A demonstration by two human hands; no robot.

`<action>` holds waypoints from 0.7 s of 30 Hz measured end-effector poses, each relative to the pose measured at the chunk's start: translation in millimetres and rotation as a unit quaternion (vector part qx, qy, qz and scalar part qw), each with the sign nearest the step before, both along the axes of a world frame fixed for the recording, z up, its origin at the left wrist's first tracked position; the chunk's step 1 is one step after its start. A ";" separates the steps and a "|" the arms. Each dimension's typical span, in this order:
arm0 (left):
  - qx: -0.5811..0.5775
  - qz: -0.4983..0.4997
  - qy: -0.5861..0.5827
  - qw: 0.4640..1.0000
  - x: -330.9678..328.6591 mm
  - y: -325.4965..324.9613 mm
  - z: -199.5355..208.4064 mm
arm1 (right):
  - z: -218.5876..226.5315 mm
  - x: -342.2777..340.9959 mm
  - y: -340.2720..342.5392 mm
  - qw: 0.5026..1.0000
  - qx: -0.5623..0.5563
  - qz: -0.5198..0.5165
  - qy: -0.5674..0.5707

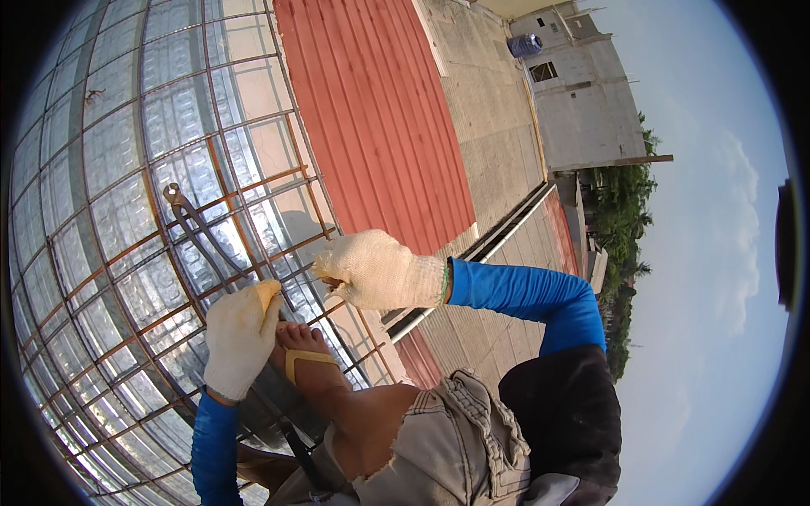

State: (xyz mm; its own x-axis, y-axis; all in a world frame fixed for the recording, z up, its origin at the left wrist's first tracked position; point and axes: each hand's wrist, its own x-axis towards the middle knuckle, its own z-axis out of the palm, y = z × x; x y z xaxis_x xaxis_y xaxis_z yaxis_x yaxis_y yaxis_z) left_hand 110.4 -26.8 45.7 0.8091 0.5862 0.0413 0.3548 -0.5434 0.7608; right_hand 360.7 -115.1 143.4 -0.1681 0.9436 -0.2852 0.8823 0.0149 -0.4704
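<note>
Pincers lie on rebar grid, left of frame centre. Gloved left hand near handle ends, lower left; gloved right hand at centre. Both hands' fingers curled; cannot tell whether grasping anything.

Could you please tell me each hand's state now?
Left hand: beside the pincers; whether it holds anything cannot be told.
Right hand: closed; contents hidden.

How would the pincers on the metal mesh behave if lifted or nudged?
The pincers would probably feel rigid and heavy for their size, since they look all metal. Their handles may swing, as they seem to meet at a pivot. Nudged, they might snag on the mesh's crossing bars.
</note>
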 end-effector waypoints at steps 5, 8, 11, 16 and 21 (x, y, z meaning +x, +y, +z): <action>0.136 0.004 -0.067 0.988 16.8 -2.6 20.1 | 5.8 -1.9 -1.7 0.998 -0.033 0.022 -0.051; 0.115 -0.076 -0.015 0.990 7.9 -2.1 10.4 | 5.6 -4.8 4.1 0.999 -0.040 0.008 -0.009; 0.078 -0.041 0.008 0.996 8.5 -6.8 12.0 | 13.6 -4.3 9.9 0.999 -0.036 -0.010 0.002; 0.141 0.002 -0.057 0.988 25.8 -6.0 31.8 | 12.1 -2.3 9.7 0.998 -0.057 -0.015 -0.028; 0.167 -0.042 -0.040 0.984 21.8 -4.9 20.8 | 14.0 -1.8 15.3 0.962 -0.223 -0.124 0.100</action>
State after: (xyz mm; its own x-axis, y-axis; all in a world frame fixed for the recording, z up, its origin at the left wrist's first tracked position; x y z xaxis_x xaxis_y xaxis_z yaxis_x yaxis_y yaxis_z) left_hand 132.2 -31.8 66.4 0.8409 0.4602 0.2849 0.2445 -0.7926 0.5586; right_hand 358.9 -99.8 157.4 -0.0477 0.7524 -0.6570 0.7244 -0.4268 -0.5414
